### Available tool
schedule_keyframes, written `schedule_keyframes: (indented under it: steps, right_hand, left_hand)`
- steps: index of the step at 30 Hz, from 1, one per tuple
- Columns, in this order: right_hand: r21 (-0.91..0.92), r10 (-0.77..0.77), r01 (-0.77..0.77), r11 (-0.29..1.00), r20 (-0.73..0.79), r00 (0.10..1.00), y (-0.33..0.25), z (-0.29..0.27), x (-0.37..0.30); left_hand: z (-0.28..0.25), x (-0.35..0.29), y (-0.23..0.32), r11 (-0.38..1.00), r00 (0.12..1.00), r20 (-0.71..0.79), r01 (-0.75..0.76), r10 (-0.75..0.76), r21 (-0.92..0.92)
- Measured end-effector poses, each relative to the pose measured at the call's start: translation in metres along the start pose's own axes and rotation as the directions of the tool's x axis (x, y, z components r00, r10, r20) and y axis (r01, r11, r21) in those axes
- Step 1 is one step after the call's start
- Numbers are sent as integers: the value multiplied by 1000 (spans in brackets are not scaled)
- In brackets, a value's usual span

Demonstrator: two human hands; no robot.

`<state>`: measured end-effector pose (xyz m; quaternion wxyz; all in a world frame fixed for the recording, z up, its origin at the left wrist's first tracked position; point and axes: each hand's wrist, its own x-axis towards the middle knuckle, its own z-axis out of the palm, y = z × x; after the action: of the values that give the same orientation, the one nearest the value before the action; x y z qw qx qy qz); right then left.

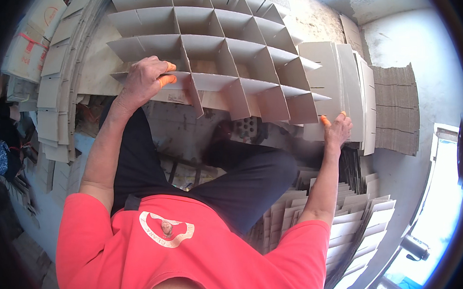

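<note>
One cardboard grid [205,46] between both hands [145,79] [338,130]

I am in what looks like a small packaging workshop: a slotted cardboard grid [202,46] spreads across my table [97,56], notched strips [50,92] pile up on my left, a thick brown stack [396,108] stands near the pale wall [401,41], and more cut sheets [349,237] crowd my right side.

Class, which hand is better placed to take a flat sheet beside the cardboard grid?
Probably the right hand, at the near edge of the flat sheets; the left hand pinches the cardboard grid.
</note>
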<state>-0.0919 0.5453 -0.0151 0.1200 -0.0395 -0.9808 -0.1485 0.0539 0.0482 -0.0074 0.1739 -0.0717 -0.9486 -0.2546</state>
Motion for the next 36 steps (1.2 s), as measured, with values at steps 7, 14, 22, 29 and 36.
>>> schedule_keyframes:
  steps: [7, 14, 22, 29, 36]
  right_hand:
    - [321, 64, -63, 945, 9, 998, 26, 3, 25]
    - [511, 256, 39, 859, -493, 831, 1, -50, 22]
    - [924, -228, 359, 131, -325, 918, -150, -210, -39]
    - [929, -604, 333, 161, -174, 778, -251, -236, -81]
    - [886, -658, 450, 110, -274, 701, -292, -232, -84]
  left_hand:
    - [-1, 1, 2, 999, 997, 52, 50, -50, 2]
    - [-12, 0, 6, 999, 999, 27, 20, -20, -25]
    - [-43, -32, -19, 998, 992, -109, 66, -68, -17]
    - [-38, -50, -42, 964, 969, -173, 135, -177, -230]
    - [-34, -48, -44, 970, 965, -224, 81, -134, -230]
